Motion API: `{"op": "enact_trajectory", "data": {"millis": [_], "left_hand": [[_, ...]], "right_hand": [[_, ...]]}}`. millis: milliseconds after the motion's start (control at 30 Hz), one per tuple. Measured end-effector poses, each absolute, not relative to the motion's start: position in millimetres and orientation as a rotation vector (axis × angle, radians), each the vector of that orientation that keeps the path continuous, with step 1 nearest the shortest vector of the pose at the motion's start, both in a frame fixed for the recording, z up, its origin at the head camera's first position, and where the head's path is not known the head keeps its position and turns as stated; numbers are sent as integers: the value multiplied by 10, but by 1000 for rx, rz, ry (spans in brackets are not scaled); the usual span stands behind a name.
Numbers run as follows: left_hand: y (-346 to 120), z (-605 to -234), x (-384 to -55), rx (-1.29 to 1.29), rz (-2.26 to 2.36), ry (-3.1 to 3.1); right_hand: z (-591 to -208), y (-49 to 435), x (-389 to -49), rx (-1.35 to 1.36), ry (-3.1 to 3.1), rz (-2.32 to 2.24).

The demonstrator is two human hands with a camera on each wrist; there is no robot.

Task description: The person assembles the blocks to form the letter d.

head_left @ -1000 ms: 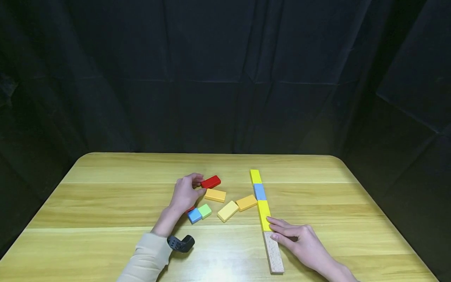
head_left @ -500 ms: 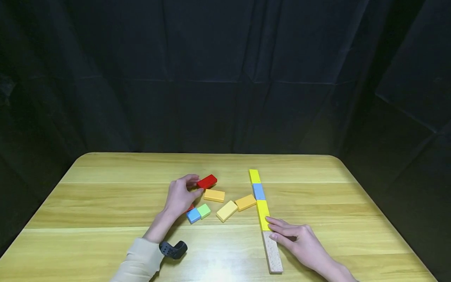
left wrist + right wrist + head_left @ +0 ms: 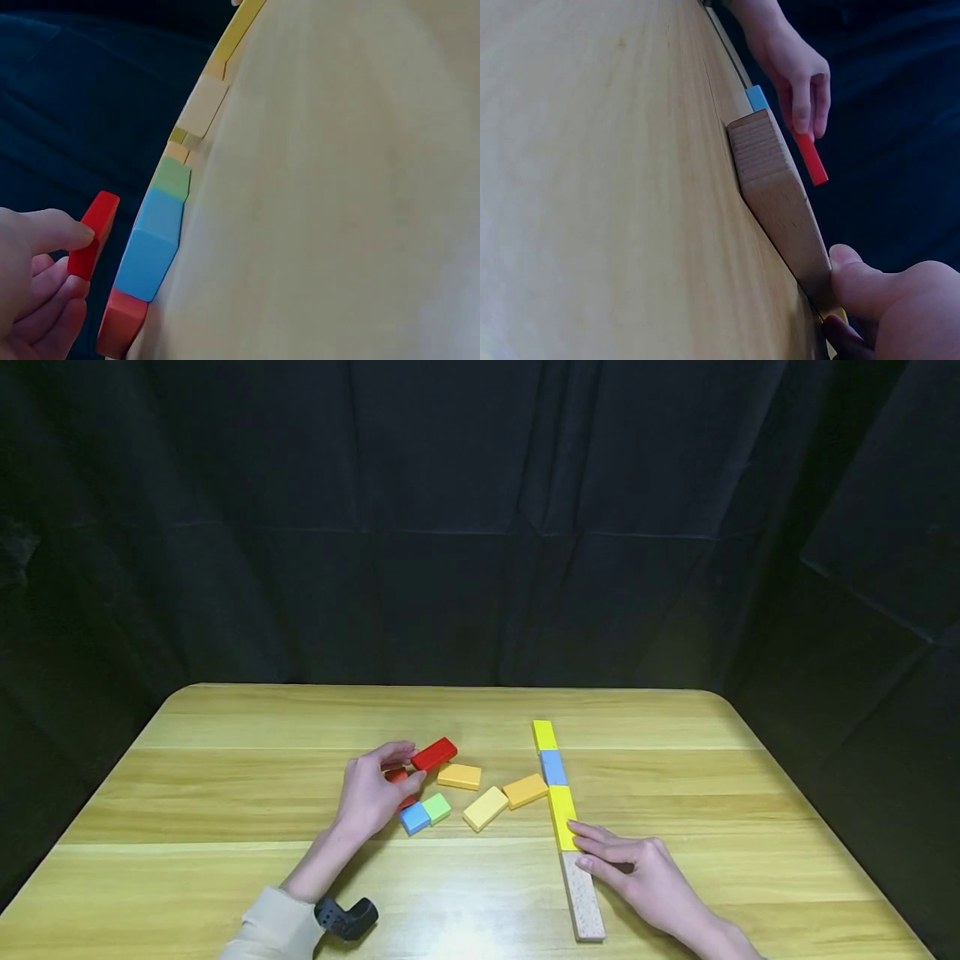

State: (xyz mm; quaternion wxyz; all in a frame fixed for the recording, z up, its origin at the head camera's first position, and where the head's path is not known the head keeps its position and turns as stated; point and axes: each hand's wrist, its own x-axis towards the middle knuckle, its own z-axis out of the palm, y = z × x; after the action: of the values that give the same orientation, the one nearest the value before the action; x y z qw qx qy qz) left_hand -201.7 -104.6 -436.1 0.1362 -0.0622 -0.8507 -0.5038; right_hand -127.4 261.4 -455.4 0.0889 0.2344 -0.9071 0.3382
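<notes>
My left hand [image 3: 369, 789] pinches a red block [image 3: 434, 754] between thumb and fingers, and in the left wrist view this red block [image 3: 96, 229] appears raised off the table. Beneath it lies a second red block [image 3: 401, 787], partly hidden by the hand. A blue block [image 3: 415, 818] and a green block [image 3: 437, 808] sit side by side nearby. My right hand [image 3: 648, 877] touches a row of blocks, its fingertips at the longer yellow block [image 3: 562, 818] and its thumb on the pale speckled block [image 3: 582, 902]. Beyond them, a light blue block [image 3: 553, 768] and a short yellow block [image 3: 545, 735] continue the row.
An orange block [image 3: 460, 777] lies right of the left hand. A pale yellow block [image 3: 485, 808] and another orange block [image 3: 526, 791] lie between the hands, the latter reaching the row. The wooden table [image 3: 225, 760] ends at a dark curtain [image 3: 450, 610].
My left hand has picked the red block up and drawn it left and toward me, uncovering more of the second red block. My right hand stays in place.
</notes>
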Motion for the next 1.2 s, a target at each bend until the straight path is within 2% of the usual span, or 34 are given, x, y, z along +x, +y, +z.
{"op": "enact_trajectory", "data": {"millis": [1033,1200], "left_hand": [[-1008,-4420,-1214,-232,-1622,-2498],[-980,-4439,-1133,-310,-1557,-2524]], "right_hand": [[-4555,2610,-1277,674,-2715,1015],[-4553,2608,-1276,661,-2726,1018]]}}
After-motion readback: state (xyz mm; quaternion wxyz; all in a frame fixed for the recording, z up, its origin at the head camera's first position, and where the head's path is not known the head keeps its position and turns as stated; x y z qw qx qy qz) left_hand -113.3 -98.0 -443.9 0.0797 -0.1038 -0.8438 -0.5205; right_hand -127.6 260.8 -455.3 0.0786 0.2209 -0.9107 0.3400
